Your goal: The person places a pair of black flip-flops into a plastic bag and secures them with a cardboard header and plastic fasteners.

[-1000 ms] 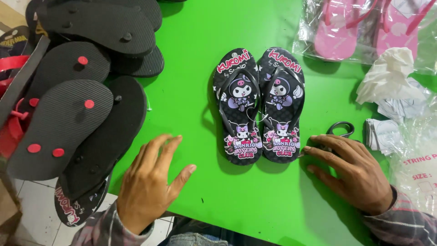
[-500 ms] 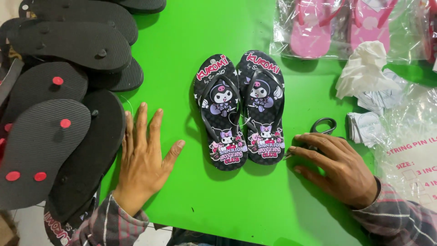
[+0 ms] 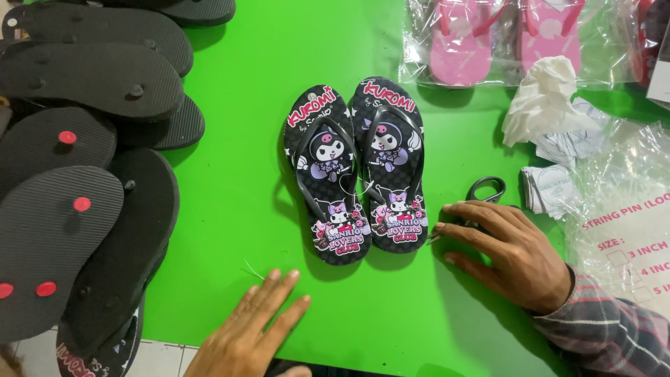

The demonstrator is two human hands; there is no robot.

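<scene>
Resting right hand (image 3: 513, 255) on scissors (image 3: 481, 195), pink sandals (image 3: 495, 42) inside clear bag (image 3: 419, 66)

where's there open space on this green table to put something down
The widest bare patch of the green table lies between the stack of black soles and the pair of printed flip-flops. Another strip runs along the near edge between the left hand and right hand. The right side is crowded: scissors, crumpled paper, plastic bags.

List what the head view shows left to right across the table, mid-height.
Stack of black flip-flops turned sole-up → left hand flat on the green table → pair of black cartoon-print flip-flops → scissors under the right hand → crumpled white paper → clear plastic bag.
</scene>
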